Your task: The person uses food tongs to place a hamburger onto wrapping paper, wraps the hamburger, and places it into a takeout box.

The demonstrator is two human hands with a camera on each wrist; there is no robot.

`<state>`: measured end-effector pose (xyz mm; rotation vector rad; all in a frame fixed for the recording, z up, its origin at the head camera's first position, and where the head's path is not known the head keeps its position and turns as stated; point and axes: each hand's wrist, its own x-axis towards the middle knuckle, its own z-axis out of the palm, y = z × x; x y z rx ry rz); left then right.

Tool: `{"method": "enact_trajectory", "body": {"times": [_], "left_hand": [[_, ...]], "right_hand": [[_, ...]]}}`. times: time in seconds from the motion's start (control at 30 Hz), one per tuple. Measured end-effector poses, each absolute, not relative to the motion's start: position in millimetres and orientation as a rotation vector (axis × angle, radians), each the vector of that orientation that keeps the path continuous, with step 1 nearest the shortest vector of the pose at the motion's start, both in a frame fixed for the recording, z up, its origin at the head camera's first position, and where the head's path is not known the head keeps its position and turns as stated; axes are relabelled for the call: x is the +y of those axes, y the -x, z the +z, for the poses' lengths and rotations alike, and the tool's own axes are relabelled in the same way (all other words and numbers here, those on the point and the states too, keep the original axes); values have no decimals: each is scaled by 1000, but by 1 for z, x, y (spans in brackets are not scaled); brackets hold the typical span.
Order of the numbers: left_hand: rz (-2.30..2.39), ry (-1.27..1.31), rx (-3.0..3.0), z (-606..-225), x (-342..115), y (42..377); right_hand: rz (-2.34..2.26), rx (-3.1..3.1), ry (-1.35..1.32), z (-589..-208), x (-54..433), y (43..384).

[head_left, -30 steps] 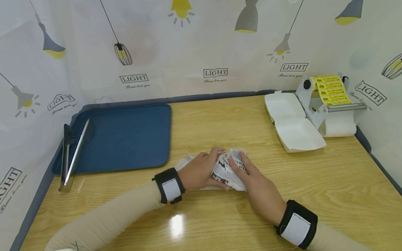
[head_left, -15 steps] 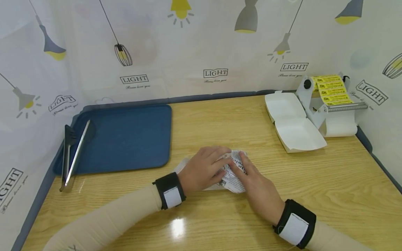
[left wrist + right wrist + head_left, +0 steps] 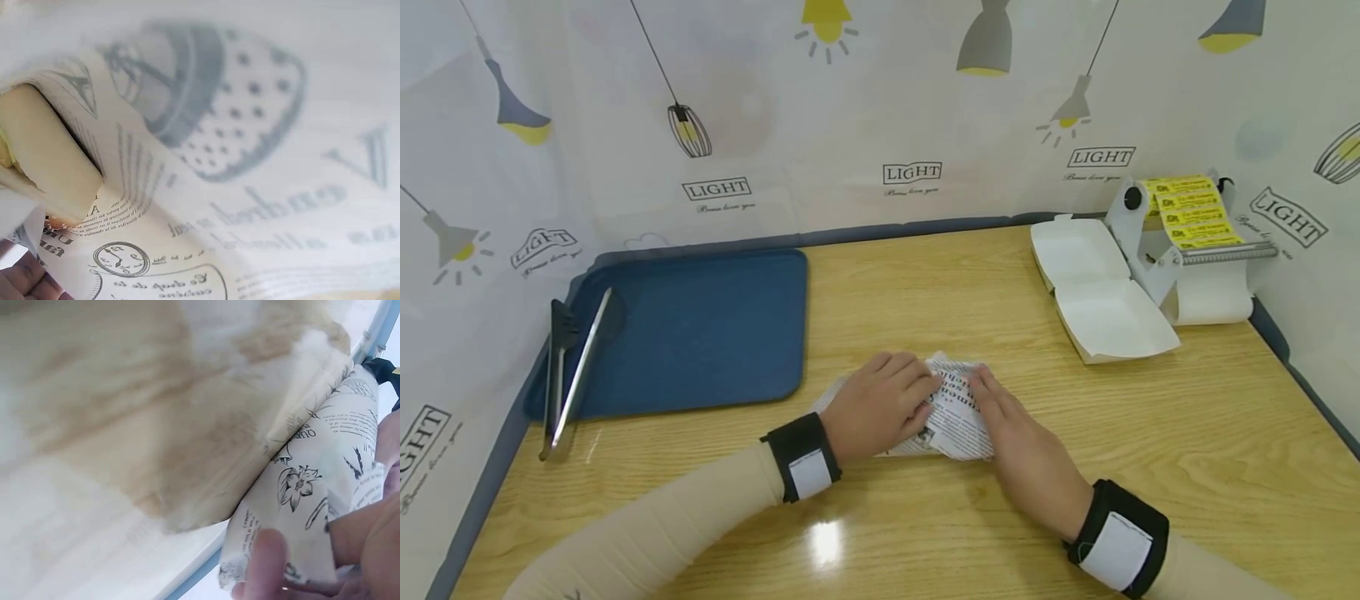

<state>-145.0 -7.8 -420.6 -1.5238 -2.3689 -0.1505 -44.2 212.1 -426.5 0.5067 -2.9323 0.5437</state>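
Note:
A sandwich in newsprint-patterned wrapping paper (image 3: pixel 957 417) lies between both hands at mid-table in the head view. My left hand (image 3: pixel 880 407) bends its fingers over the folded paper from the left. At the right end, my right hand (image 3: pixel 1030 454) holds the paper, its fingers side by side along the top fold. The left wrist view shows pale bread (image 3: pixel 47 134) with some filling inside the loose paper. In the right wrist view, fingertips (image 3: pixel 265 562) lie against the printed paper (image 3: pixel 297 487) near its lower edge. The paper's left part is mostly hidden beneath the left hand.
A blue tray (image 3: pixel 707 333) stands back left, with metal tongs (image 3: pixel 580 367) across its left side. Back right is an opened white paper box (image 3: pixel 1112 317), beside a dispenser (image 3: pixel 1157 271) with a roll of yellow labels (image 3: pixel 1195 212). A lamp-printed sheet (image 3: pixel 820 125) lines the back.
The left hand has shifted from gripping the paper's edge to lying over the fold, its fingers bent. The right hand's fingers have drawn together, and the paper's top is flatter.

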Motion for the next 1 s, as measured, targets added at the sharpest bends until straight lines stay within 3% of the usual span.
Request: {"method": "enact_trajectory", "body": {"times": [0.3,0.67,1.0], "left_hand": [[-48,1642,-2345,-414,-6,140],[-12,1806,-2607,-399,-9,138],[-116,1735,-2648,-401,-9,139]], "right_hand": [[567,-3077,-223,-421,228,44],[843,-3157,-230,-425,241,40],[1017,-3204,-217,-420,240,40]]}}
